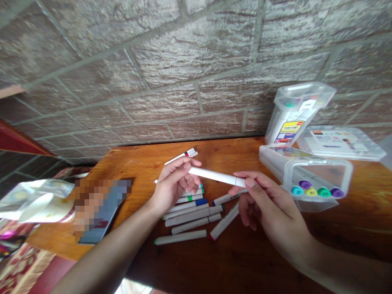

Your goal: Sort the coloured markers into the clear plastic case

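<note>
A white marker is held between both hands above the wooden table, tilted slightly down to the right. My left hand pinches its left end between thumb and fingers. My right hand grips its right end, thumb on top. Beneath and between the hands, several loose markers lie side by side, some with blue or green ends. A red-ended marker lies at an angle beside my right hand's fingers. A few thin white pens lie behind my left hand.
On the right, an open clear case lies on its side with several markers inside. Behind it stand an upright marker box and a flat clear case. A dark tablet-like object, partly pixelated, and a white cup are at left.
</note>
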Tool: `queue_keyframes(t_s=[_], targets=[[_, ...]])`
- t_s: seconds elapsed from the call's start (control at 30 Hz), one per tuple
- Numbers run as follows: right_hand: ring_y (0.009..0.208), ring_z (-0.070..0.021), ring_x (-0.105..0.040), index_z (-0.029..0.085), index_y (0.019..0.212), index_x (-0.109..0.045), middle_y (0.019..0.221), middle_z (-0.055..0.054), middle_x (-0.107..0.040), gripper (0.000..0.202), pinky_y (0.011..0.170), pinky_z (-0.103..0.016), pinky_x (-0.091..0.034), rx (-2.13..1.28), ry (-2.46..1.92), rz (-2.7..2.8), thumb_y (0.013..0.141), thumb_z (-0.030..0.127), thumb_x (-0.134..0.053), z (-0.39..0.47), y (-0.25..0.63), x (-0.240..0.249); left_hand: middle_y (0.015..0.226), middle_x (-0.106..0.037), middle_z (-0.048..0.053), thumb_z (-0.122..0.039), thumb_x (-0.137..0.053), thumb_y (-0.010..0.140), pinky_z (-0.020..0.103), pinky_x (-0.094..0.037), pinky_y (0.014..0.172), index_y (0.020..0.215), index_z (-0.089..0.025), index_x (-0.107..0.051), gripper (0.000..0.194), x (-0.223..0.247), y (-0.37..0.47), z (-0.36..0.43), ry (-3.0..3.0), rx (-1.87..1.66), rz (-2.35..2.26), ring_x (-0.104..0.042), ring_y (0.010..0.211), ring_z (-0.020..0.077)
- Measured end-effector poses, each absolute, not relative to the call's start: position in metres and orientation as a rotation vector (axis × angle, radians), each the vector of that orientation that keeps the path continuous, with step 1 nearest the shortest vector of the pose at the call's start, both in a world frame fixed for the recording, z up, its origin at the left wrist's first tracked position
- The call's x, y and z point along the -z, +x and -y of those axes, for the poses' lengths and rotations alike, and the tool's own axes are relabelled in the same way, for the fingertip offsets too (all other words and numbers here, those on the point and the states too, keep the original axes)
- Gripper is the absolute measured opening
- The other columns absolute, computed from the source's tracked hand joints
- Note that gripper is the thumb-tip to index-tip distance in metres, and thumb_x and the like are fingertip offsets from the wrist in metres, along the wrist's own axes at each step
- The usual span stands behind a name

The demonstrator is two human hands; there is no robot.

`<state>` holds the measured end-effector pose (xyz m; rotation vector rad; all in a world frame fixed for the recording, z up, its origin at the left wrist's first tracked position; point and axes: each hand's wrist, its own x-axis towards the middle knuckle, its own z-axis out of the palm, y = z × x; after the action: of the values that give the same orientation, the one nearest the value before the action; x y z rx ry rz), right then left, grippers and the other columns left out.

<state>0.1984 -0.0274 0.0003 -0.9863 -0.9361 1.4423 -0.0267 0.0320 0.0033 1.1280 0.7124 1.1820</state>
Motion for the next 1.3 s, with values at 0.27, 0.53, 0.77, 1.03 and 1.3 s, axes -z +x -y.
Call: queue_keyframes(t_s=[0.27, 0.53, 0.77, 1.03, 1.3], targets=[[0.04, -0.0135, -0.057, 0.03, 0.103, -0.072, 0.088, -0.006, -0.078, 0.034, 0.032, -0.025, -0.041, -1.449, -0.999, 0.918, 0.091, 0.061, -0.077, 0.0252, 0.1997, 0.0012, 0.071, -0.078, 0.009, -0.031, -0.072, 0.098, 0.025, -0.054, 0.048, 0.103, -0.01, -0.081, 0.023, -0.0032, -0.0266, -0.032, 1.111, -1.194, -0.691, -0.051, 0.044, 0.0093], [0.04, -0.0136, -0.058, 0.03, 0.105, -0.073, 0.093, -0.008, -0.079, 0.03, 0.031, -0.026, -0.039, -1.46, -0.98, 0.896, 0.094, 0.058, -0.073, 0.0257, 0.2003, 0.0027, 0.072, -0.079, 0.01, -0.031, -0.072, 0.097, 0.025, -0.054, 0.048, 0.103, -0.009, -0.082, 0.025, -0.0046, -0.0255, -0.0321, 1.103, -1.196, -0.691, -0.052, 0.044, 0.0096], [0.041, -0.0141, -0.06, 0.033, 0.106, -0.075, 0.097, -0.009, -0.08, 0.025, 0.033, -0.026, -0.039, -1.477, -0.952, 0.89, 0.098, 0.056, -0.07, 0.0257, 0.2015, 0.0043, 0.072, -0.079, 0.011, -0.032, -0.071, 0.097, 0.025, -0.055, 0.048, 0.104, -0.009, -0.082, 0.026, -0.0042, -0.0261, -0.0329, 1.1, -1.2, -0.696, -0.052, 0.044, 0.0097], [0.041, -0.0142, -0.061, 0.033, 0.108, -0.074, 0.098, -0.009, -0.082, 0.022, 0.034, -0.025, -0.039, -1.5, -0.938, 0.88, 0.102, 0.053, -0.066, 0.0277, 0.2024, 0.003, 0.071, -0.079, 0.01, -0.032, -0.072, 0.097, 0.026, -0.055, 0.049, 0.103, -0.009, -0.082, 0.026, -0.0042, -0.0261, -0.0332, 1.088, -1.202, -0.699, -0.052, 0.044, 0.0098], [0.04, -0.0141, -0.06, 0.028, 0.113, -0.068, 0.1, -0.009, -0.082, 0.032, 0.032, -0.025, -0.04, -1.465, -1.0, 0.89, 0.098, 0.057, -0.067, 0.0289, 0.2007, 0.0014, 0.07, -0.079, 0.01, -0.035, -0.074, 0.095, 0.027, -0.055, 0.049, 0.102, -0.008, -0.081, 0.029, -0.0065, -0.0263, -0.033, 1.075, -1.203, -0.727, -0.052, 0.044, 0.0101]])
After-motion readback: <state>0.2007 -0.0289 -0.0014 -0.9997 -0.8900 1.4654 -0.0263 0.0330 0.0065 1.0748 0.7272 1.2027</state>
